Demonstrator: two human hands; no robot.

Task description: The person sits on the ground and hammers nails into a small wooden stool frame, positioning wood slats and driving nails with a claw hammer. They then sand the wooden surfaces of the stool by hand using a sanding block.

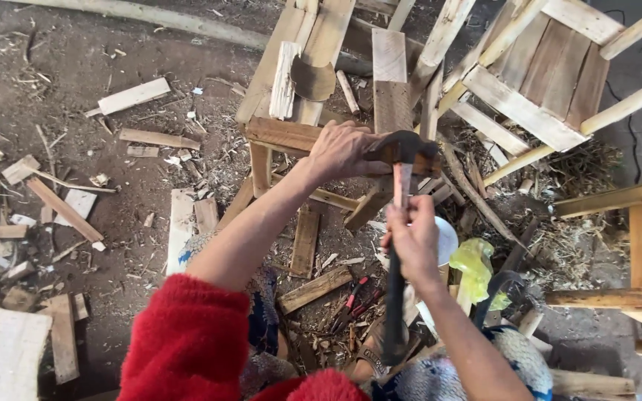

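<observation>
Looking down through the head view, the only one I have: left hand (342,151) is closed over the head end of a hammer (397,223), right hand (412,241) is wrapped tight around the pale upper shaft just below it, and the dark grip hangs down toward the lap. Hammer sits upright between both hands, in front of a rough wooden stool frame (291,134), apart from it as far as I can tell. Whether a nail is under the left palm I cannot tell; it is hidden. Progress, as a judgement: the frame's legs and top slats look joined, and a second slatted chair frame (536,82) lies tilted at upper right, so assembly looks well advanced, but loose boards (313,288) and offcuts (134,96) lie all over the dirt floor (91,52), so fitting work probably remains. Red-handled pliers (351,301) lie on the ground near the knees, untouched. A yellow plastic bag (475,266) and a white container (446,239) sit just beside the right hand. Red fleece sleeve (187,341) covers the left upper arm.
</observation>
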